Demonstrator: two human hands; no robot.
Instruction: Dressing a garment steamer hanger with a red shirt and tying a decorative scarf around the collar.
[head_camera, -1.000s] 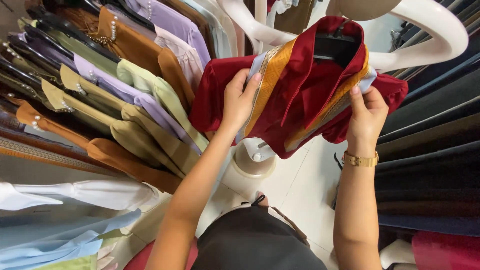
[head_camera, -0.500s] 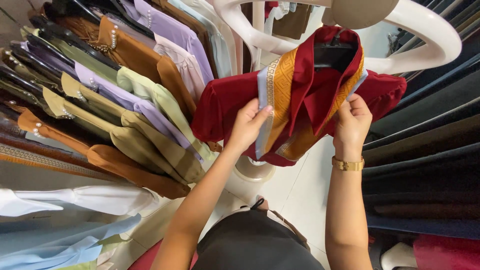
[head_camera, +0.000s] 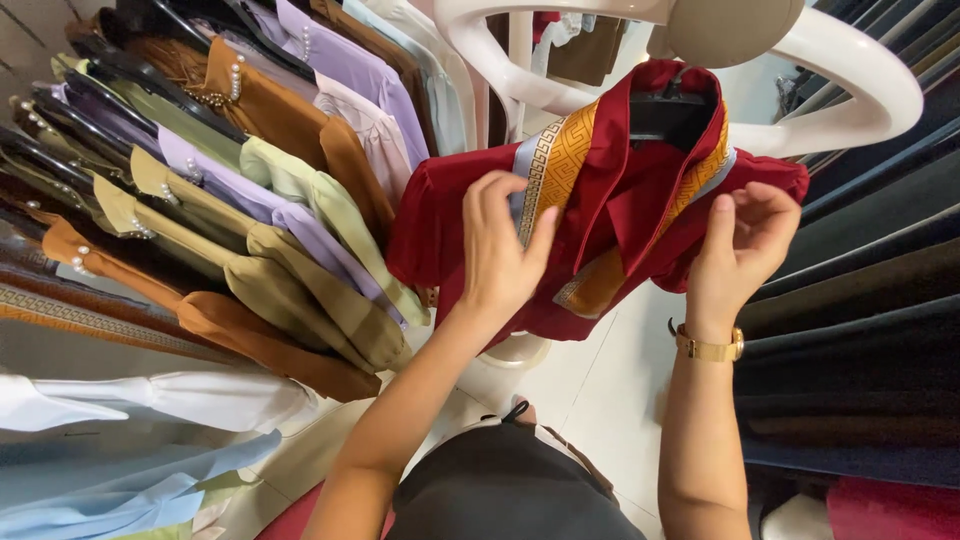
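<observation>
A dark red garment (head_camera: 620, 215) with gold patterned trim hangs on a black hanger (head_camera: 665, 115) from a white rack (head_camera: 850, 60) in front of me. My left hand (head_camera: 505, 250) pinches the left gold-trimmed front edge. My right hand (head_camera: 735, 250), with a gold watch on its wrist, grips the right front edge. Both hands hold the two front edges close together over the chest of the garment.
A row of hung garments in tan, green, lilac and brown (head_camera: 230, 220) fills the left. Dark garments (head_camera: 860, 330) hang on the right. White and pale blue clothes (head_camera: 120, 450) lie at lower left. White floor (head_camera: 600, 400) shows below.
Both hands have moved inward and drawn the garment's front edges together. The view has shifted a little closer to the garment.
</observation>
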